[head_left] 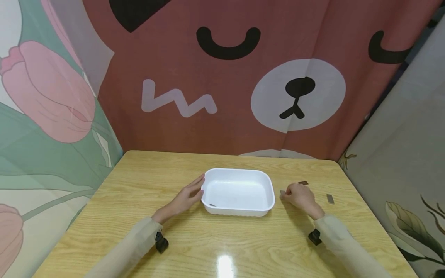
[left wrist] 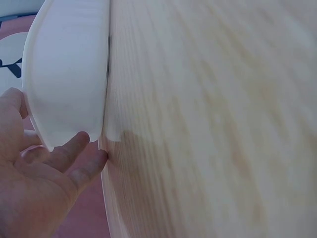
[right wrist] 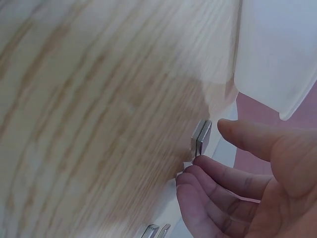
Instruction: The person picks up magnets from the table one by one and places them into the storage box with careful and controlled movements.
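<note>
A white rectangular tray (head_left: 238,211) sits on the wooden table. My left hand (head_left: 185,199) is at its left side, with fingers fairly straight; in the left wrist view the fingers (left wrist: 72,148) touch the tray's end. On the right, my right hand (head_left: 299,197) is low over the table beside a small flat metal piece (head_left: 282,192). The right wrist view has this shiny piece (right wrist: 202,139) between thumb and index finger, the index fingertip against its edge and the thumb slightly apart. The other fingers are bent, their tips near the tabletop.
A dark flat piece (head_left: 304,183) lies behind my right hand, and a grey one (head_left: 330,199) lies to its right. A small dark item (head_left: 213,205) is inside the tray's near left corner. Printed curtains (head_left: 229,131) hang behind the table (head_left: 156,170) and at both sides.
</note>
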A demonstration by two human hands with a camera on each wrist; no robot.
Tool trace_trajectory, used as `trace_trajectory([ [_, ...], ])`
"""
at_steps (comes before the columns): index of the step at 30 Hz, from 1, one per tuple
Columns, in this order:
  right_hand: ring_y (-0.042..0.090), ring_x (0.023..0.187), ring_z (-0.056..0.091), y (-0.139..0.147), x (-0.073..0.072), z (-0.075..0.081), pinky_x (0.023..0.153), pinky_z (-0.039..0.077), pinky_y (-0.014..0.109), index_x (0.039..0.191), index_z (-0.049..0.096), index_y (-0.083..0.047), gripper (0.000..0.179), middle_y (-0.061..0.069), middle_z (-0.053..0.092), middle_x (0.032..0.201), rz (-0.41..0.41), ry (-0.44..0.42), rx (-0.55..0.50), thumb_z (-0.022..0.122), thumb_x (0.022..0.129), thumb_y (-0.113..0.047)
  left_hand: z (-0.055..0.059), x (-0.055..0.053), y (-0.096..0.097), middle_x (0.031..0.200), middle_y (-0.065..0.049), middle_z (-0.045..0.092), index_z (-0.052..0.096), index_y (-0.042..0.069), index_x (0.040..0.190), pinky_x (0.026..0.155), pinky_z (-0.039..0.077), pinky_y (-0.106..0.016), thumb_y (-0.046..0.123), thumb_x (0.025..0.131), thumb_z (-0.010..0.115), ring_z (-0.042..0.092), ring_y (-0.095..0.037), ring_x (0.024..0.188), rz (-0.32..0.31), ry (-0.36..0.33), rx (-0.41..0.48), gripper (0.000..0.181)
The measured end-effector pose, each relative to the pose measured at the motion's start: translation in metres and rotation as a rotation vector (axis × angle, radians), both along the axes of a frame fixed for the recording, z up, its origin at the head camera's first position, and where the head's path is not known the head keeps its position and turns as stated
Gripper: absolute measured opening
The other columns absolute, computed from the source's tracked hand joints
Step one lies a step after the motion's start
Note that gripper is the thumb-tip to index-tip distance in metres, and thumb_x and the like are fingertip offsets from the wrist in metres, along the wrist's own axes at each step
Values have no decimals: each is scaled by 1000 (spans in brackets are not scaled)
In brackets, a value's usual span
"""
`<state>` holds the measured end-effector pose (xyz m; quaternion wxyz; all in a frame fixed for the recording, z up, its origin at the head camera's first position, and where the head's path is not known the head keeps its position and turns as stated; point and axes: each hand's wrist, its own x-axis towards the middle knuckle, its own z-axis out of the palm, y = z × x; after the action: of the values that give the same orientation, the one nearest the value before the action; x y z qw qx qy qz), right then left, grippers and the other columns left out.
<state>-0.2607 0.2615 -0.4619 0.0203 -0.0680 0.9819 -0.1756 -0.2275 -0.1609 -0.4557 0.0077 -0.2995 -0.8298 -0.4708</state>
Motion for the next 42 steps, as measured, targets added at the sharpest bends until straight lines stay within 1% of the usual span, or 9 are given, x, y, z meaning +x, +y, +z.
trace_trajectory([
  [8,10,46,29,-5,-1,-5,41,22,20,56,47,-15,44,-5,33,51,-9,29,35,74,90,-24,-2,0,-1,158,-22,22,34,-15,144,113,30,-43,2,102,53,23,-41,144,12,-12,1,49],
  [15,9,45,22,-7,0,-4,41,18,19,53,40,-17,50,-6,27,50,-8,49,39,73,91,-21,-35,-20,-6,160,-12,22,35,-8,148,114,30,-43,7,103,55,21,-33,146,35,6,5,51],
  [17,8,44,21,-6,-1,-4,40,18,18,52,38,-18,52,-7,25,48,0,45,30,72,91,-19,-30,-17,-4,160,-14,22,34,-10,147,114,29,-45,4,102,54,21,-35,146,39,11,2,50],
  [23,7,44,20,-7,-1,-3,40,17,18,50,37,-19,53,-7,24,48,1,18,28,71,91,-16,-5,-2,0,158,-21,22,32,-14,144,114,28,-44,0,102,52,21,-41,145,17,-3,-9,49],
  [26,8,45,24,-7,-1,-1,40,19,19,51,38,-19,52,-7,27,50,-15,9,33,71,91,-17,2,2,1,158,-23,22,33,-15,144,114,29,-43,2,102,53,22,-42,144,11,-1,-19,49],
  [31,9,44,26,-6,0,0,39,21,19,50,43,-17,50,-5,30,49,-23,11,35,72,91,-19,3,2,1,157,-22,23,34,-15,144,113,30,-42,1,102,53,23,-43,143,8,7,-11,49],
  [34,10,44,30,-6,0,0,39,24,20,53,53,-14,43,-4,37,50,-22,6,36,72,91,-17,2,1,0,157,-22,23,34,-15,144,113,30,-42,0,102,52,23,-42,144,9,9,-7,48],
  [38,14,48,40,-6,0,-1,40,31,23,63,68,-10,27,-1,52,58,-22,4,46,73,89,-15,1,1,1,157,-22,23,34,-15,144,113,29,-42,1,102,52,23,-42,144,9,9,-10,48],
  [42,15,49,43,-7,1,-1,40,33,24,66,69,-9,23,-1,55,61,-14,26,51,73,89,-13,1,1,1,157,-23,23,34,-15,144,113,29,-43,1,102,53,23,-42,144,12,10,-15,49],
])
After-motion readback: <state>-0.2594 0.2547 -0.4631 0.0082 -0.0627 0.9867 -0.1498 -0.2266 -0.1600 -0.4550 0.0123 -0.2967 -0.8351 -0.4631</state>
